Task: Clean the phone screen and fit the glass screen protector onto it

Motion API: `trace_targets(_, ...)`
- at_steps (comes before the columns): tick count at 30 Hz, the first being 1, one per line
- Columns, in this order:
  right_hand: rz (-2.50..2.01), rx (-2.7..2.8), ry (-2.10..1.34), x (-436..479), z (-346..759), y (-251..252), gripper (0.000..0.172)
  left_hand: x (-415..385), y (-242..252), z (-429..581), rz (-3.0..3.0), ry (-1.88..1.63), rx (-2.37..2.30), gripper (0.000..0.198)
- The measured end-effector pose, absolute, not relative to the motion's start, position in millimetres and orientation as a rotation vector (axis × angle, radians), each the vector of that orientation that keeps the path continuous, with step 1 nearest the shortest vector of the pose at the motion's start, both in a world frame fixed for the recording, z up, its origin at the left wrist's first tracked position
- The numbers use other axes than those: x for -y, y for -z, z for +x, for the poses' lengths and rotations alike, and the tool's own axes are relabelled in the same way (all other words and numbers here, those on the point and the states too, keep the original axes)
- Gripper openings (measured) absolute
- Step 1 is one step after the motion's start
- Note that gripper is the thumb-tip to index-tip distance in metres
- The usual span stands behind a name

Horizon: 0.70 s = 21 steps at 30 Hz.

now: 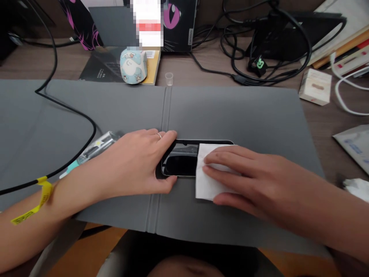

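Note:
A dark-screened smartphone (184, 159) lies flat, long side across, on the grey desk mat. My left hand (144, 159) grips its left end, with the thumb at the near edge and the index finger at the far edge. Under the fingers of my right hand (245, 169) a folded white tissue (207, 188) is pressed onto the right part of the screen. The tissue hangs over the phone's near edge and hides that end. Behind my left wrist lies a clear spray bottle (99, 146) with a teal part, partly covered by my arm.
A black cable (86, 115) crosses the grey mat (230, 111) on the left. Behind it stand a light-blue patterned cube (133, 67) and a small clear cup (169, 79). Tangled cables (236, 65), a small white box (315, 86) and books (348, 54) occupy the back right.

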State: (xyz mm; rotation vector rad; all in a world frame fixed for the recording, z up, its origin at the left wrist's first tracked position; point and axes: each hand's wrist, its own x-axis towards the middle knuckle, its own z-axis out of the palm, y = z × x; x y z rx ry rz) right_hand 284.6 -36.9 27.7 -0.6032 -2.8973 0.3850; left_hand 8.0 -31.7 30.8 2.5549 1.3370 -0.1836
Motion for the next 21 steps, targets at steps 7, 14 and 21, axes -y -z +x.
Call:
trace_targets(7, -0.542, 2.931, -0.335, 36.3, 267.2, -29.2, 0.029, 31.1, -29.6, 7.2, 2.573, 0.156, -1.301, 0.049)
trace_targets(14, -0.691, 2.874, -0.439, 39.8, 286.7, -35.5, 0.028, 31.1, -31.1, 8.5, 2.563, 0.167, -1.326, 0.048)
trace_targets(21, -0.505, 2.926, -0.288, 37.7, 258.3, -25.9, 0.03, 31.4, -29.2, 8.6, 2.564, 0.131, -1.312, 0.047)
